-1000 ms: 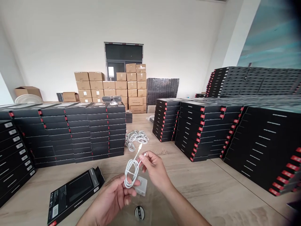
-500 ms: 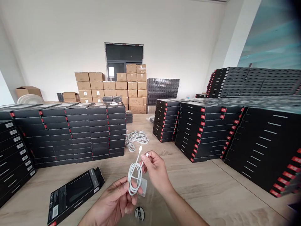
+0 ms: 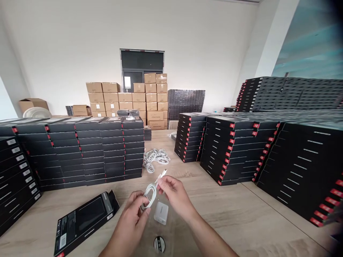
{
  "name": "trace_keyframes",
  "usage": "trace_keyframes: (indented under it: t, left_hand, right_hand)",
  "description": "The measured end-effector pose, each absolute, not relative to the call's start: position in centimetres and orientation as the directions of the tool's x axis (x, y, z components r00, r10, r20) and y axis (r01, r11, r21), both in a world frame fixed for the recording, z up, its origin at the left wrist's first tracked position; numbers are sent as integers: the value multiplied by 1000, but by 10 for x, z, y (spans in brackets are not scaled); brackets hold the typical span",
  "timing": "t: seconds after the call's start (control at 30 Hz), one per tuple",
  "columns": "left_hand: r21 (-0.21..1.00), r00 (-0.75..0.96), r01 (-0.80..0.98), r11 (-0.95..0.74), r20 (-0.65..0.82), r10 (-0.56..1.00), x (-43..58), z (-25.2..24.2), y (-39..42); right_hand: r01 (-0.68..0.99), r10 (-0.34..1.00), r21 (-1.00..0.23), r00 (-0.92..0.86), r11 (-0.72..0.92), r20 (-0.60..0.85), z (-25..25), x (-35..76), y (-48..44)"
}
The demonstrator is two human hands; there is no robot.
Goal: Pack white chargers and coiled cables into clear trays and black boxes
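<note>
A coiled white charging cable (image 3: pixel 150 195) is held between my two hands above the table. My left hand (image 3: pixel 135 208) is closed around the lower loops of the coil. With thumb and fingers, my right hand (image 3: pixel 171 187) pinches the cable near its plug end (image 3: pixel 164 172), which points up and away. Below the coil lies a white power adapter (image 3: pixel 161 213), apart from both hands. Nearer me is a round black-and-white label (image 3: pixel 159 244), on what looks like clear plastic. An open-ended black box (image 3: pixel 85 219) lies to the left of my left hand.
More white cables (image 3: pixel 157 157) lie in a pile farther back on the wooden table (image 3: pixel 225 214). Stacked black boxes (image 3: pixel 88 150) stand on the left, and further black stacks (image 3: pixel 227 150) on the right. Brown cartons (image 3: pixel 131 96) are piled by the back wall.
My left hand has turned over and shifted its hold on the coil, which has tilted and moved slightly left. The adapter beneath now shows more fully. My right hand keeps its pinch.
</note>
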State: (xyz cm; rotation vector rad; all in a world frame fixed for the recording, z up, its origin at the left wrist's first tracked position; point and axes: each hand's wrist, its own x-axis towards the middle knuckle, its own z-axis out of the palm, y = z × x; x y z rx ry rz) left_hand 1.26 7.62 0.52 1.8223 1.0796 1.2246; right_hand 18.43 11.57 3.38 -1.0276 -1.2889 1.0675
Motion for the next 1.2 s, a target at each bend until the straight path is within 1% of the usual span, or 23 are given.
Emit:
trace_keyframes:
  t: [0.1,0.13,0.2,0.3,0.4,0.47,0.57,0.67,0.73,0.77,0.83,0.9,0.97,1.07,1.13,1.2]
  left_hand:
    - [881,116,294,-370,351,929,15,-1,78]
    - [904,90,261,-339,327,941,15,-2,79]
    - [951,82,120,-286,278,957,13,-2,81]
    - [981,214,-88,-173,188,959,9,2,83]
    - [973,381,-227,53,38,924,8,6,81]
    - [940,420,-297,171,-32,907,10,9,79]
    - [924,361,-327,199,-72,930,12,10,79]
    - [911,285,-359,201,-98,953,11,10,83]
    - [916,248,-349,197,-112,962,8,8,85]
    - [928,231,-322,186,-114,966,7,7,86]
    - [964,207,-223,146,-100,973,4,6,87]
    - [992,208,-100,75,-53,977,2,6,87]
    - [999,226,17,-28,23,974,1,7,85]
    - [984,254,115,-135,102,962,0,10,82]
    - [983,267,111,-145,111,957,1,11,80]
    - [992,281,67,-108,85,956,1,12,79]
  right_hand:
    - [-131,985,-981,-77,144,155,32,180,114]
    - [-162,985,-978,-87,135,150,32,179,113]
    - [-206,982,-970,-104,132,156,31,178,112]
    - [-246,979,-962,-134,120,157,30,178,112]
    - [-278,976,-956,-161,99,148,30,179,112]
    - [-278,976,-953,-145,119,164,31,180,112]
    - [-241,973,-955,-109,175,206,35,181,111]
    - [-240,975,-954,-85,181,207,39,182,110]
    - [-292,973,-945,-128,150,194,41,184,109]
    - [-335,966,-936,-185,109,179,41,185,109]
    - [-422,937,-906,-326,-23,128,40,188,110]
    - [-440,894,-878,-446,-189,32,39,191,111]
    - [-373,857,-880,-512,-293,-68,36,194,111]
    - [-246,811,-915,-570,-319,-129,34,196,109]
    - [-194,783,-931,-607,-308,-133,36,197,107]
    - [-150,765,-945,-630,-291,-136,39,200,105]
